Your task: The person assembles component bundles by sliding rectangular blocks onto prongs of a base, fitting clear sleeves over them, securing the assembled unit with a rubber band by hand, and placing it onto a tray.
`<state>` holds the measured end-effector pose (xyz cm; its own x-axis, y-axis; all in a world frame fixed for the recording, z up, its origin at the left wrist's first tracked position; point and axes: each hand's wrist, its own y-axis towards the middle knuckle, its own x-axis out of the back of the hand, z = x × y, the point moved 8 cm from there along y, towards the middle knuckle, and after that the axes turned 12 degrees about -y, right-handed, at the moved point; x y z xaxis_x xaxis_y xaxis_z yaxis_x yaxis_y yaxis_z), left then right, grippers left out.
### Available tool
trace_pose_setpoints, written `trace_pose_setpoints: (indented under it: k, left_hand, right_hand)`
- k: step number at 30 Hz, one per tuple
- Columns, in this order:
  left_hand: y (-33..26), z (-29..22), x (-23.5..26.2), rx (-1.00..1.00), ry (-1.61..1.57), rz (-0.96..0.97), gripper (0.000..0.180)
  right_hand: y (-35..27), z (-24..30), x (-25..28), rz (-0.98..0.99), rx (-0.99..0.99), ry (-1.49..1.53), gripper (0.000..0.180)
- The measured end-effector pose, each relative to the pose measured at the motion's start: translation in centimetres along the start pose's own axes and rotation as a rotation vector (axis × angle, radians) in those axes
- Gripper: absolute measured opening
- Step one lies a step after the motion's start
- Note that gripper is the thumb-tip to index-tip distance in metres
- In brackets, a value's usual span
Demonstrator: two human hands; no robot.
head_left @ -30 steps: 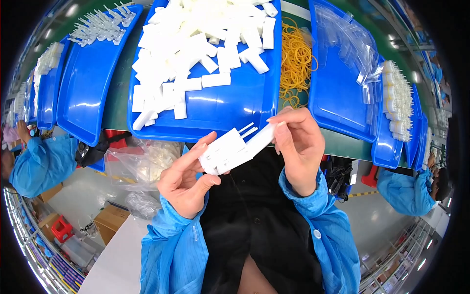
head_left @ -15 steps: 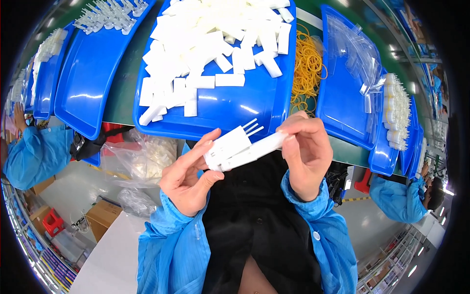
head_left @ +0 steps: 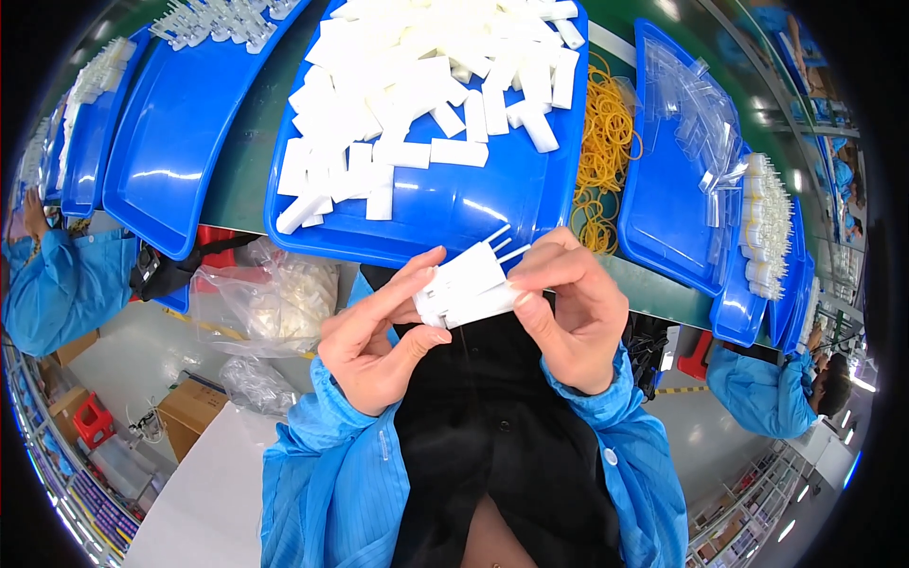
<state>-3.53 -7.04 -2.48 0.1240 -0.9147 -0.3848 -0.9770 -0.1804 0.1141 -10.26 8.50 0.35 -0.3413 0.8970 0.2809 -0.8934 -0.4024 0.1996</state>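
Observation:
In front of my body I hold a white plastic part (head_left: pixel 476 268) with thin prongs sticking out at its upper right end. My left hand (head_left: pixel 374 350) is closed on its left end between thumb and fingers. Along its lower side lies a flat white block (head_left: pixel 481 304), and the thumb and fingers of my right hand (head_left: pixel 579 317) pinch that block's right end. Just beyond, a blue tray (head_left: pixel 445 204) carries a heap of similar white blocks (head_left: pixel 398 85).
Yellow rubber bands (head_left: pixel 606 142) lie right of the middle tray. Farther right, a blue tray (head_left: pixel 653 213) holds clear plastic sleeves (head_left: pixel 686 104), with bundled pronged parts (head_left: pixel 763 227) beyond. At left, another blue tray (head_left: pixel 161 151) has pronged parts (head_left: pixel 213 26). Co-workers in blue (head_left: pixel 71 293) sit on both sides.
My right hand has moved slightly left, bringing the white block closer along the pronged part. My left hand has shifted a little right, and the view has shifted slightly.

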Motion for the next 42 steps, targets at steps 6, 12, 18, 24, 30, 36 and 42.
trace_pose_setpoints:
  k: [6, 12, 18, 24, 30, 36, 42]
  left_hand:
    - [0.1, 1.5, 0.2, 0.197, -0.283, -0.057, 0.054]
    - [0.1, 1.3, 0.9, 0.140, -0.180, 0.062, 0.052]
    - [-0.1, 2.0, 2.5, 0.246, -0.524, -0.017, 0.046]
    - [0.3, 1.2, 2.2, 0.160, -0.675, 0.088, 0.037]
    - [0.2, 1.8, 3.2, 0.195, -0.552, -0.070, 0.031]
    - [0.6, 1.5, 2.1, 0.186, -0.447, -0.046, 0.041]
    - [0.3, 1.9, 0.7, 0.236, -0.432, -0.015, 0.038]
  right_hand:
    - [0.5, 0.3, 0.5, -0.008, 0.093, -0.050, 0.020]
    - [1.6, 2.3, -0.7, 0.107, 0.228, -0.156, 0.022]
    - [5.5, 1.3, -0.8, -0.130, 0.279, -0.835, 0.023]
    - [7.2, -0.8, -3.7, 0.014, 0.185, -1.083, 0.024]
    - [5.9, -1.1, -2.7, -0.020, 0.252, -1.052, 0.027]
    - [5.6, -1.1, -1.7, 0.017, 0.191, -1.015, 0.028]
    - [5.4, -1.4, -3.1, 0.042, 0.330, -1.035, 0.019]
